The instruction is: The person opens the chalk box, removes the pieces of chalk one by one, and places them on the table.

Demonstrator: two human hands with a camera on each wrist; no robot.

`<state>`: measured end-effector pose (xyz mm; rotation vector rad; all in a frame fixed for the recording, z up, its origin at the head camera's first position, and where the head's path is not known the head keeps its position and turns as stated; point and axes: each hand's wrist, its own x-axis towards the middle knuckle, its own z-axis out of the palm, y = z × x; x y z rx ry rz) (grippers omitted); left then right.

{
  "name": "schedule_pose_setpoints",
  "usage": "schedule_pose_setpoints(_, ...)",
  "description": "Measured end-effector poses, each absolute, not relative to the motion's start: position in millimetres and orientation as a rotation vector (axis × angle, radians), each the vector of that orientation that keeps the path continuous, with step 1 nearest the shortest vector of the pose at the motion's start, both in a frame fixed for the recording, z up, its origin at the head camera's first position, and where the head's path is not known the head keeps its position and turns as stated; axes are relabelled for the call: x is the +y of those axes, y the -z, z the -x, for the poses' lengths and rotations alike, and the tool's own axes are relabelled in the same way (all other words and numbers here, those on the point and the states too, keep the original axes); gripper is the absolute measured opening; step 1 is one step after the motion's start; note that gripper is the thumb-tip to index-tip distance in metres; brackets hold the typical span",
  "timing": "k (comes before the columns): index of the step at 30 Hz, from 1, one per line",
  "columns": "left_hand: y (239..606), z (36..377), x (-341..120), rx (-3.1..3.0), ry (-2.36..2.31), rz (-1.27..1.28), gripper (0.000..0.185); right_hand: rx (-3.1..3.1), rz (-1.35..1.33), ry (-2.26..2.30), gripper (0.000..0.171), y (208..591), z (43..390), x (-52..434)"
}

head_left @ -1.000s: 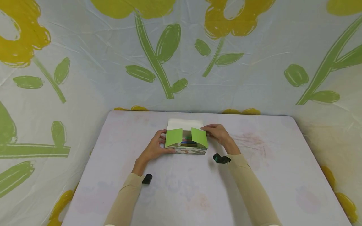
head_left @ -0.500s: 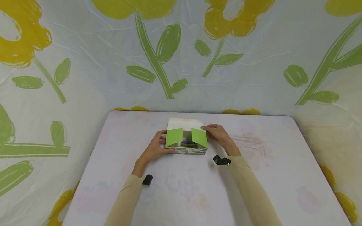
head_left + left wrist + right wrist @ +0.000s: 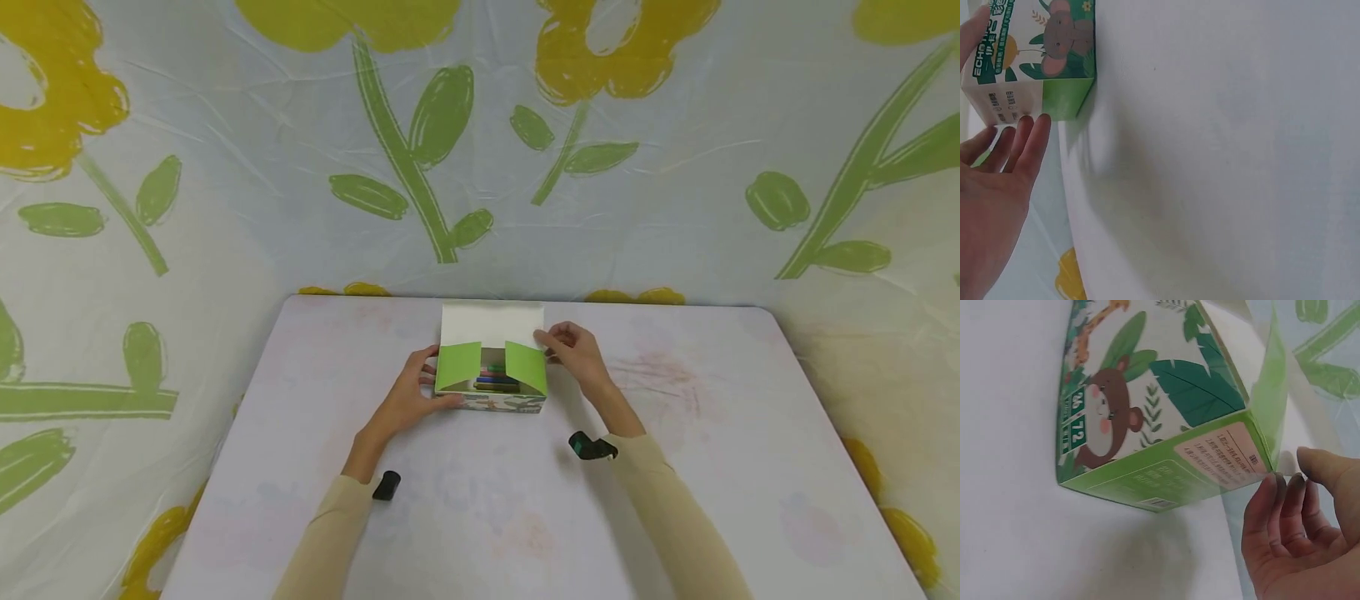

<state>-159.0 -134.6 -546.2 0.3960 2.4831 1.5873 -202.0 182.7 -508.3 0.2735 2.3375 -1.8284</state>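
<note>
A small cardboard box stands on the table with its top open. Cartoon animals and leaves are printed on its front, and its short green flaps slant upward. Slim coloured sticks like pens or pencils lie inside. My left hand grips the box's left end, thumb on the front and fingers along the side and back. At the back right, my right hand pinches the edge of the white-lined lid between thumb and fingers; the right wrist view shows those fingertips near the box corner.
The pale table reaches around the box on every side. Behind and beside it hangs a flower-printed cloth. Small black devices sit at the left wrist and right wrist.
The lid at the back has come up and shows taller, its white inside wider. My right hand has shifted slightly with it. The left hand keeps its grip on the box.
</note>
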Motion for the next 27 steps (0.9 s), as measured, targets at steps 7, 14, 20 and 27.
schedule_pose_setpoints(7, 545, 154, -133, 2.524, -1.636, -0.433, 0.091, 2.446, -0.151, 1.845, 0.038, 509, 184, 182)
schedule_pose_setpoints(14, 544, 148, -128, 2.617, -1.703, -0.466, 0.083, 2.554, 0.036, 1.824, 0.035, 513, 166, 182)
schedule_pose_setpoints(20, 543, 144, -124, 2.685, -1.711, -0.465, 0.073, 2.578, 0.222, 1.822, 0.037, 521, 149, 184)
schedule_pose_setpoints(27, 543, 139, -122, 2.720, -1.761, -0.466, 0.060, 2.679, 0.512, 1.710, 0.053, 526, 138, 182)
